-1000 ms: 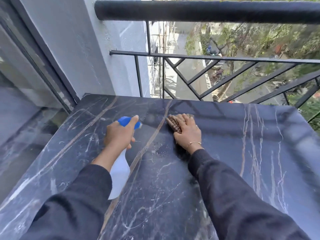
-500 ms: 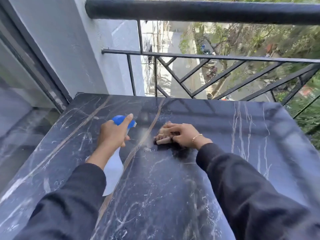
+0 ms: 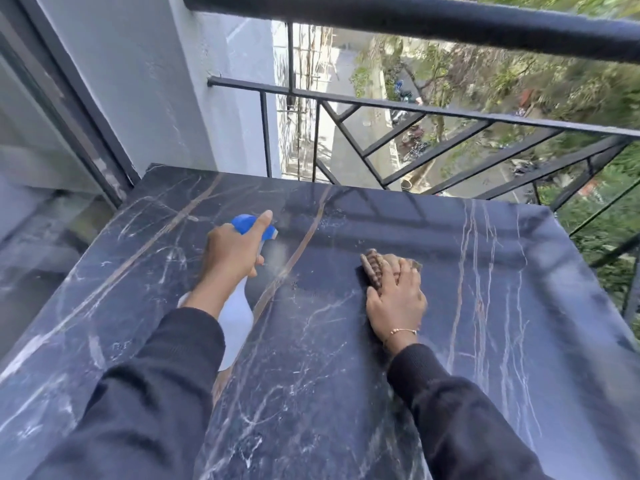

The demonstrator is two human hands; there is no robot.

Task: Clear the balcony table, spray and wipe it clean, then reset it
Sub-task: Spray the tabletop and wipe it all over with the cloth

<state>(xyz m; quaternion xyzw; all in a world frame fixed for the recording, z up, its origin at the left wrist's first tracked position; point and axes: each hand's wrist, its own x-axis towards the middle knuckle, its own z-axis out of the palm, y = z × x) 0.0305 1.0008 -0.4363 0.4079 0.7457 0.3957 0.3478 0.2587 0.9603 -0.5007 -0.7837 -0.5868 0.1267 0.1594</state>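
We have a single view, from a wide-angle camera worn on our head. It looks forward and steeply down, close over the dark marble worktop [image 3: 346, 393], which fills the lower frame. Our sleeves enter from the bottom edge. Beyond the far edge, the railing [image 3: 415, 109] and a street far below show.

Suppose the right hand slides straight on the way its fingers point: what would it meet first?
Apparently nothing: past the right hand and its cloth lies bare table to the far edge, then the railing.
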